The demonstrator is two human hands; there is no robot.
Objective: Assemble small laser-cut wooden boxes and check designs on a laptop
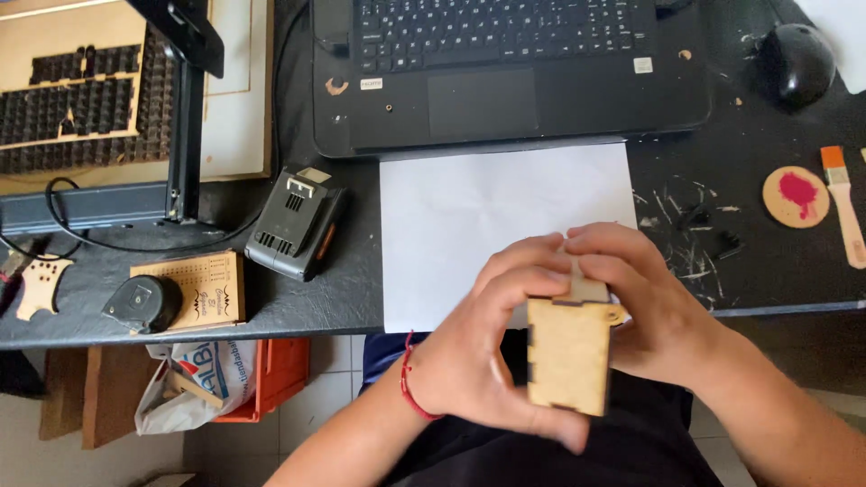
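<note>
Dark and scuffed, the desk [776, 271] carries a laptop [505, 72] at the far edge, with a white sheet [469, 234] laid just in front of it. To the left stand a black frame [185, 117] over a cut wooden panel [72, 99], a battery pack [296, 221], an engraved plaque [203, 289] and a tape measure [142, 303] resting on it. To the right lie a mouse [796, 61], a cork disc [795, 196] smeared pink, and a small brush [843, 203]. Over the near edge of the desk, above the lap, both hands hold a small wooden box [568, 356] with notched panel edges. The left hand [487, 352] wraps the box's left side and underside, thumb over the top; the right hand [649, 298] closes on its upper right, fingers pressing at the top panel. Each grip is closed on the box, which sits upright between the palms, its front face towards the camera. Judging by the pose, a panel is being seated; it would go best with even pressure along the joint, tabs lined up with notches, and the lower hand bracing so thin wood does not flex or crack.
</note>
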